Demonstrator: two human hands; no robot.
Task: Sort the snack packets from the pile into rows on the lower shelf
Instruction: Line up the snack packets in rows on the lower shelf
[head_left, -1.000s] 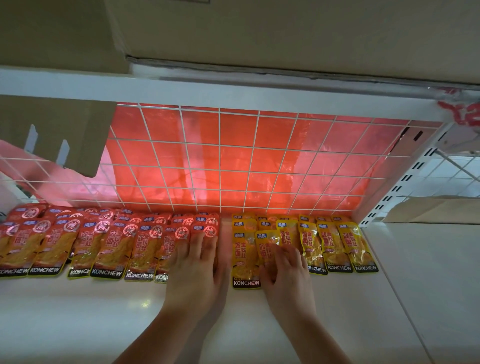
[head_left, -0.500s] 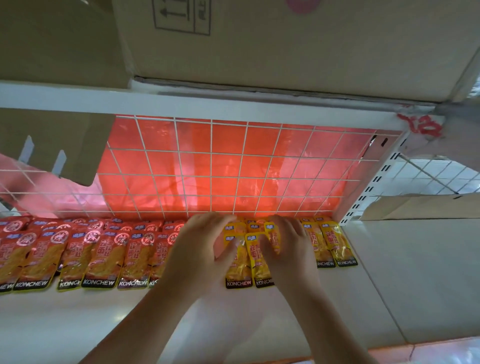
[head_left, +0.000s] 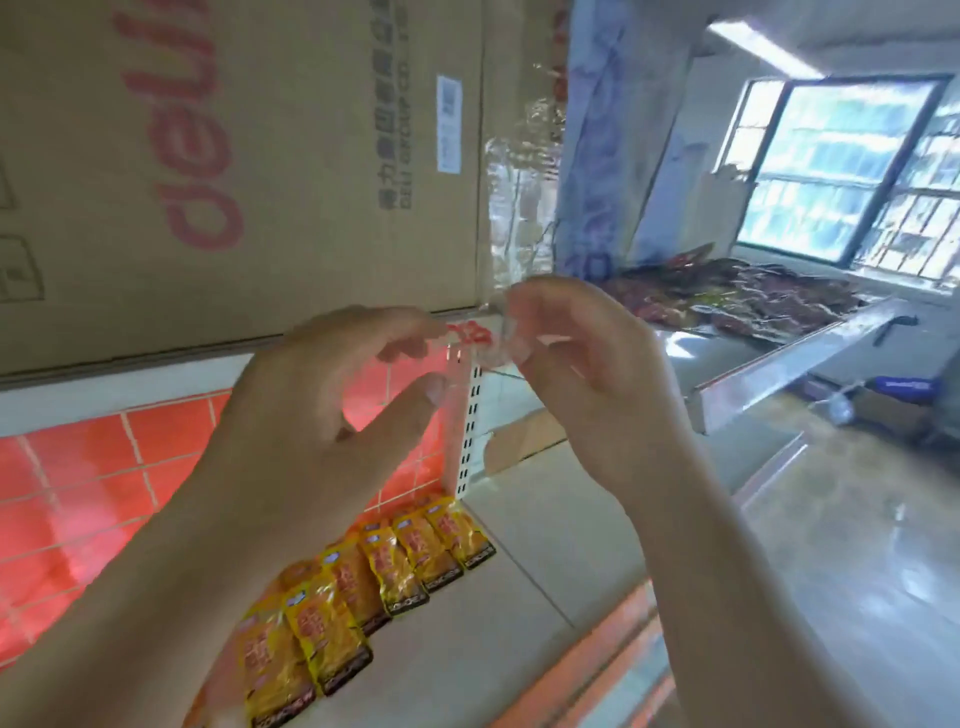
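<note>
Two bare hands, the left hand (head_left: 322, 415) and the right hand (head_left: 587, 374), on bare forearms (head_left: 130, 597) that run unclothed to the near edge; fingertips blurred.

I read large red letters "deli", turned sideways and cut off at the top, on the far left cardboard box (head_left: 291, 171). Small print beside them reads "DELI GROUP CO". The print on the near yellow packets (head_left: 397, 564) is too blurred for me to read.

The bare shelf board (head_left: 540, 530) lies open toward four and five o'clock, right of the yellow packets (head_left: 400, 561) at six. A cardboard box (head_left: 234, 156) fills ten to twelve overhead. The wire grid (head_left: 93, 483) closes off nine, and a slotted post (head_left: 470, 431) stands dead centre.
</note>
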